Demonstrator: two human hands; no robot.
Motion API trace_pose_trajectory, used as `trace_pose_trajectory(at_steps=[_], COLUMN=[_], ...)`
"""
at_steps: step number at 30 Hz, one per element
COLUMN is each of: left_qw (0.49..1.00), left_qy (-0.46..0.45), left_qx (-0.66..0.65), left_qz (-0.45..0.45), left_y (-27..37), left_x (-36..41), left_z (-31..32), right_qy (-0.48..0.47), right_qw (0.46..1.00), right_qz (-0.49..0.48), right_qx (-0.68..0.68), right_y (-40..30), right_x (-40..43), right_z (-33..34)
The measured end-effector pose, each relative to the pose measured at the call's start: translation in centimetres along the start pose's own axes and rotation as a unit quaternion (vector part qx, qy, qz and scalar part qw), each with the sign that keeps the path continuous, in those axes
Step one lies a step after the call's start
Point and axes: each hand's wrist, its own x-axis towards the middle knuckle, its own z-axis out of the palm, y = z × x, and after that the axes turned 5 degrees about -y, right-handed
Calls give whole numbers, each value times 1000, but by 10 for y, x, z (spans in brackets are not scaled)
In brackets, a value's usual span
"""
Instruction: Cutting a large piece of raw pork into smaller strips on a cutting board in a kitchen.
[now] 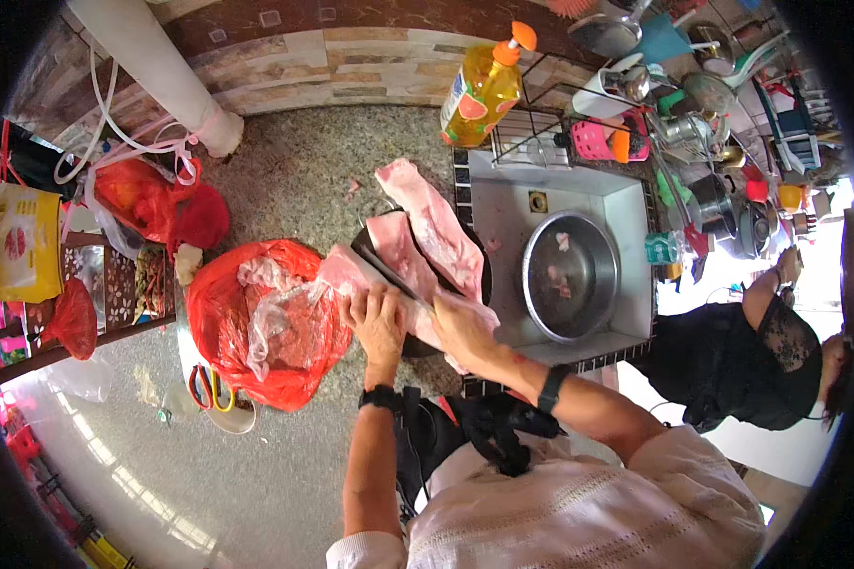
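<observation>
My left hand (378, 321) presses on a long slab of raw, pale pink meat (347, 269), its fingers bent over the surface. My right hand (459, 333) is closed at the near end of a dark knife blade (384, 264); the handle is hidden in the fist. The blade lies along the slab, beside a second strip of meat (398, 245). A third strip (441, 227) rests to the right. Under the meat is a dark round board or pan, mostly covered. A red plastic bag (213, 320) with clear plastic inside touches the slab's left end.
Right of the meat, a metal basin (571, 277) with small scraps stands in the sink (498, 192). A pump bottle of yellow liquid (480, 99) and a wire rack (534, 135) stand behind. Scissors (213, 390) lie front left. Another person (733, 363) is at the right.
</observation>
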Motion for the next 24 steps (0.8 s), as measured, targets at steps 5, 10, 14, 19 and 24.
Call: trace_pose_trajectory(at_steps=[5,10,14,19,24], left_qw=[1000,999,999,996,999], left_qy=[4,-2,11,5,20], left_qx=[-28,-49,-48,-81,-46], left_qz=[-5,-13,-15,-22,-13], left_y=[2,-4,1,8,5], left_x=[-3,-6,-5,-2,1], left_z=[-4,-2,-2,-9,-8], right_qy=[-69,12,-120,-46,166], right_qw=[988,987,990,993,899], right_qz=[-18,-161,66,-80,-207], right_qx=[138,0,16,-68,-349], right_y=[-20,3,-10,-12,10], right_x=[41,31,0,53,55], right_z=[2,22,-1,16,35])
